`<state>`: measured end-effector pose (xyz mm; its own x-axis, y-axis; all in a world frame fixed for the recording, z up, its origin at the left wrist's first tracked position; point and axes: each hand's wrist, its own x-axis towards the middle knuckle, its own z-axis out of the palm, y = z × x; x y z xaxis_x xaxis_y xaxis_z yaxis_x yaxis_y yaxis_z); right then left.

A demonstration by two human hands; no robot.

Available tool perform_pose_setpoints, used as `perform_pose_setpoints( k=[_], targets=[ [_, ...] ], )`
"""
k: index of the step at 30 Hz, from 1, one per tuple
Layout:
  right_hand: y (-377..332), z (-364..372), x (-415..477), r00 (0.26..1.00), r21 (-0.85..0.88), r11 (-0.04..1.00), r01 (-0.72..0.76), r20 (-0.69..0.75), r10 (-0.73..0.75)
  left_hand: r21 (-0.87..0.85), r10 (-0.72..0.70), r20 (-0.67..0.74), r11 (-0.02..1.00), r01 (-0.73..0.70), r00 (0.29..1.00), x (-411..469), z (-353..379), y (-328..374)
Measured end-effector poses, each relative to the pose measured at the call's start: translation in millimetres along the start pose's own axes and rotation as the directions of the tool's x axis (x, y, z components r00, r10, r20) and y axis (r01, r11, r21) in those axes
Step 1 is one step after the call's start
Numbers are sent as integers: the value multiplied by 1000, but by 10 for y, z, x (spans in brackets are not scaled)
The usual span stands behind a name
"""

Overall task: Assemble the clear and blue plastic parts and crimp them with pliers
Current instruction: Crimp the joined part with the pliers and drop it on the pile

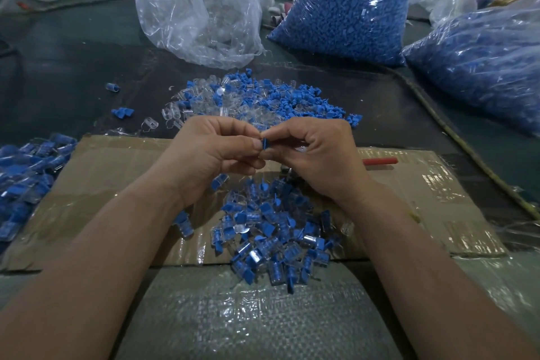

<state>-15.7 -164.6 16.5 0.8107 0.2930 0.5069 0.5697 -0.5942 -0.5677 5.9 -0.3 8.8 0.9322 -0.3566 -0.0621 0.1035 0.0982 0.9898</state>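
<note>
My left hand [214, 149] and my right hand [318, 152] meet above the cardboard sheet [117, 172]. Together their fingertips pinch a small blue plastic part [265, 143]; any clear part between the fingers is hidden. Beyond the hands lies a loose heap of blue and clear parts [257, 99]. Below the hands sits a pile of joined blue-and-clear pieces [274, 231]. A red pliers handle [380, 161] pokes out to the right of my right hand; the rest of the tool is hidden.
Another pile of joined pieces [26, 178] lies at the left edge. At the back stand a clear bag of clear parts [198, 9] and two bags of blue parts [350, 6] [482, 67]. A thin stick [455, 137] runs diagonally on the right.
</note>
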Motion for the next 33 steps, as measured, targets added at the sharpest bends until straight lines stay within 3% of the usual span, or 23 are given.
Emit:
perform_pose_setpoints(
  k=[3,6,10,13,18,21,33],
  targets=[
    [51,-156,14,980,-53,981,-185,64,188,-30,-9,-15,1000,8,1000,-3,6,-5],
    [190,-396,7,914,-156,917,-366,127,386,-51,-10,-39,999,8,999,-8,1,-3],
    [335,-603,-51,752,-254,826,-503,341,563,-68,-16,-67,998,12,998,0,-1,-3],
    [396,-722,-110,636,-289,788,-543,472,611,-72,-11,-87,997,4,996,3,-3,0],
    [452,-773,-132,575,-371,767,-523,512,639,-77,-12,-97,997,4,995,5,-23,0],
    [447,-712,-130,579,-436,770,-467,508,638,-73,-10,-96,997,3,995,8,-29,-8],
    [352,-488,-17,761,-465,800,-379,335,556,-82,-12,-106,997,4,994,22,-34,-34]
  ],
)
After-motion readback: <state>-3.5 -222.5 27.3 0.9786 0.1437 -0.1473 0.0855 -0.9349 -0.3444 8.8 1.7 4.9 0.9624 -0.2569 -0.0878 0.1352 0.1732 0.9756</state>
